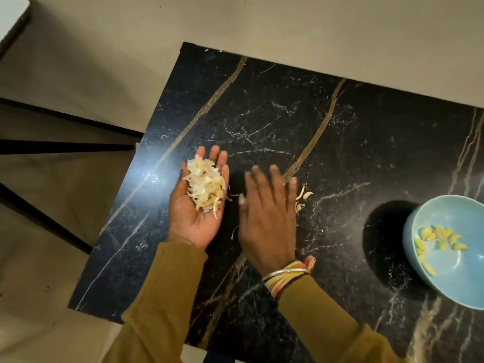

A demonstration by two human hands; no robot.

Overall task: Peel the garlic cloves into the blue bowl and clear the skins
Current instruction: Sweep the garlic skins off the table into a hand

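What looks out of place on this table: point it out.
A few loose skins lie stray on the black table, just right of the right hand, with thin slivers between the hands. The other skins are piled in the left hand; the peeled cloves sit in the blue bowl.

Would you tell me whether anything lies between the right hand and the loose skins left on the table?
Nothing visible does. The loose skins lie on the table just beside the right hand, on its bowl side; the blue bowl stands farther off.

no readable text, labels or numbers anywhere
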